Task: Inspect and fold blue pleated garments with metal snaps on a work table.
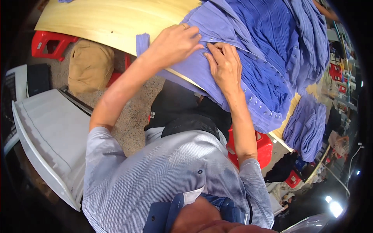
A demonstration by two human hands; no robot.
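Observation:
A blue-violet ribbed garment (256, 73) lies spread over the table, with rows of small shiny fasteners along its edge strips. My left hand (175, 43), a ring on one finger, hovers over the garment's left part with its fingers curled in. Whatever its fingertips hold is too small to make out. Close on its right, my right hand (226, 66) pinches the garment's edge strip between thumb and fingers, beside a fastener. The two hands' fingertips almost meet at this strip.
Bare wood of the table (116, 17) shows at the far left. More violet garments (307, 126) are heaped at the right. Red stools (52, 43) stand around the table, with a tan cloth bundle (91, 66) on the left. A white panel (50, 143) is at my left.

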